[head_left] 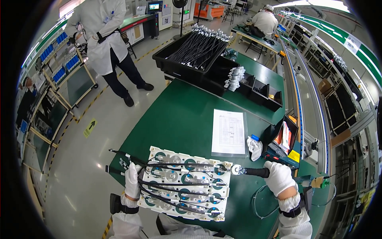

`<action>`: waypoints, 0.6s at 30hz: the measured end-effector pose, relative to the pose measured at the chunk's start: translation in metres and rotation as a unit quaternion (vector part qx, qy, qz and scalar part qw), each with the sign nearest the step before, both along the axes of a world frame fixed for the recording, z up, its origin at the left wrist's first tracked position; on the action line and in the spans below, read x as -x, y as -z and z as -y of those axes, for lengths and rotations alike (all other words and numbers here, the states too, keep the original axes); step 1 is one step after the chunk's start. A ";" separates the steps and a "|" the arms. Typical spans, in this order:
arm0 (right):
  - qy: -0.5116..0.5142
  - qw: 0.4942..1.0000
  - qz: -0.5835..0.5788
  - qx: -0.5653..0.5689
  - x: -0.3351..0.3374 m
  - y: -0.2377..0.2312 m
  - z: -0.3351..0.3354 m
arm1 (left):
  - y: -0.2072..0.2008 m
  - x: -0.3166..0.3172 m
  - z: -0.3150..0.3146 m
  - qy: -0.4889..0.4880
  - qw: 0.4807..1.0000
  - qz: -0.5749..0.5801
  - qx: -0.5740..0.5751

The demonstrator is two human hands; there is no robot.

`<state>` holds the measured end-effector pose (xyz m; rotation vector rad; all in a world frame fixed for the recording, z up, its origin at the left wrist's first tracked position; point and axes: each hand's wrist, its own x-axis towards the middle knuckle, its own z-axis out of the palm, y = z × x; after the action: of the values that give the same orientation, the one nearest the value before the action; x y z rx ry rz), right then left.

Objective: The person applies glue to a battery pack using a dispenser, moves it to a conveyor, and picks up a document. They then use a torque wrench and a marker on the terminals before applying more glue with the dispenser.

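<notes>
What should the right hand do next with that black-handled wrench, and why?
Maybe nudge the wrench with the right hand so its silver head sits firmly: it's at the top right corner of the white panel, but I can't tell whether it grips anything.

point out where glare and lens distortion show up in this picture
In the head view, glare spots the grey floor and the overhead lights wash out to white; in the head view, the metal rails bow and the picture's corners go black.
</notes>
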<state>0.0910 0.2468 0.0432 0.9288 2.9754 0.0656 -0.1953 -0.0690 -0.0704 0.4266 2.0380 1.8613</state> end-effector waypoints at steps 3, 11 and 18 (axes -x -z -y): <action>0.084 0.993 0.060 0.054 -0.003 -0.009 0.020 | -0.002 0.002 -0.001 0.030 1.000 0.004 0.003; 0.154 0.987 -0.039 0.039 -0.018 0.008 0.066 | 0.002 0.002 -0.003 0.019 1.000 0.001 0.018; 0.107 0.989 -0.095 0.038 -0.017 0.004 0.048 | 0.015 0.002 -0.004 -0.019 0.994 0.074 -0.074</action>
<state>0.1076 0.1989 0.0388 1.3044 2.9969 -0.1485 -0.1973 -0.0650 -0.0855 0.2811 1.8321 2.0105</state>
